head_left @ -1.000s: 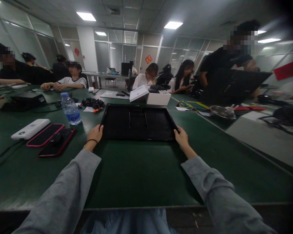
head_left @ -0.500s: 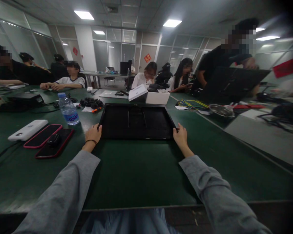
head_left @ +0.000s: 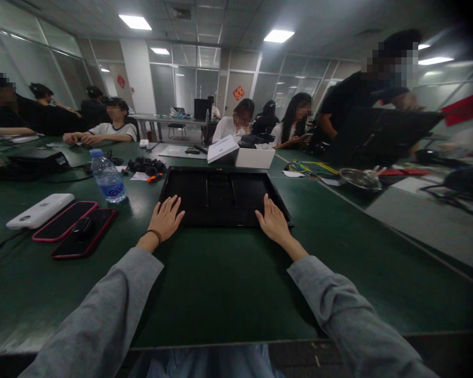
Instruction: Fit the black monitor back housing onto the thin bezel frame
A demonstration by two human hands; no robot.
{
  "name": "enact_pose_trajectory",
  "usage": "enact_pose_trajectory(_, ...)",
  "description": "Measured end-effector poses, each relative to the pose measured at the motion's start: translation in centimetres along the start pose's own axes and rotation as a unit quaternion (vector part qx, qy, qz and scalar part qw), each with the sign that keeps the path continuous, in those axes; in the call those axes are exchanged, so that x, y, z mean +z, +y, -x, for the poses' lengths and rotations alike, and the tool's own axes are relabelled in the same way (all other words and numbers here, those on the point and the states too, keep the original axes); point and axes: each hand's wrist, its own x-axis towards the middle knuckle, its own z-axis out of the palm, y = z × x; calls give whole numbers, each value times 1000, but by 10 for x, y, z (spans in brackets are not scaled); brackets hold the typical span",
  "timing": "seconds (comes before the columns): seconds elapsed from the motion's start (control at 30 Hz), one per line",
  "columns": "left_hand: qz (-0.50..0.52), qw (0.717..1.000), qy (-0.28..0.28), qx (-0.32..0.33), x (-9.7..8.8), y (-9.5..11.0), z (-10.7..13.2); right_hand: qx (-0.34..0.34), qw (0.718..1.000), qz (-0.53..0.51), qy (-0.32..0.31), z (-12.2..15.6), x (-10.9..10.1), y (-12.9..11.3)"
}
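Black rimmed panel [head_left: 220,216] looks like plastic from here, smooth, low sheen. Green tabletop [head_left: 220,286]: smooth, faintly glossy. Bottle [head_left: 108,178]: clear shiny plastic. Phones [head_left: 65,221]: glossy screens. Power bank [head_left: 43,210]: smooth plastic. Grey sleeves [head_left: 331,294]: matt cloth. White box [head_left: 255,158]: cardboard-looking.

Showed dark green on the desk [head_left: 220,294], plain black on the panel [head_left: 220,197] back from its near edge, pinkish red around two phones [head_left: 63,223], blue on the bottle cap [head_left: 95,153], white on the box [head_left: 254,158] toward the far edge.

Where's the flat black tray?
In the head view, the black tray lies centrally on the green table, nearer than the white box, with left hand and right hand at its near corners.
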Motion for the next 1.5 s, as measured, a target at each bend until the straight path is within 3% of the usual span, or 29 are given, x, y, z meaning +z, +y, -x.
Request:
enact_pose_trajectory(0.5, 7, 998, -57, -5, -6, 0, -2, 38, 998, 18, -42, 0, -1, -4)
enact_pose_trajectory(0.67, 3, 999, -53, -1, -7, 0, -1, 40, 998, 14, -46, 1, -1, -4)
enact_pose_trajectory(0.83, 3, 999, -49, 2, -7, 0, -1, 64, 995, -62, -39, 0, -3, 5)
enact_pose_trajectory(0.97, 6, 999, -52, 2, -7, 0, -1, 91, 985, -148, 4, -1, -7, 13)
enact_pose_trajectory(1.23, 16, 998, -58, -2, -7, -1, -2, 29, 992, -124, -17, 1, -10, 10)
enact_pose_trajectory(1.5, 10, 998, -58, -5, -8, 0, -2, 26, 994, -107, -20, 3, -5, 11)
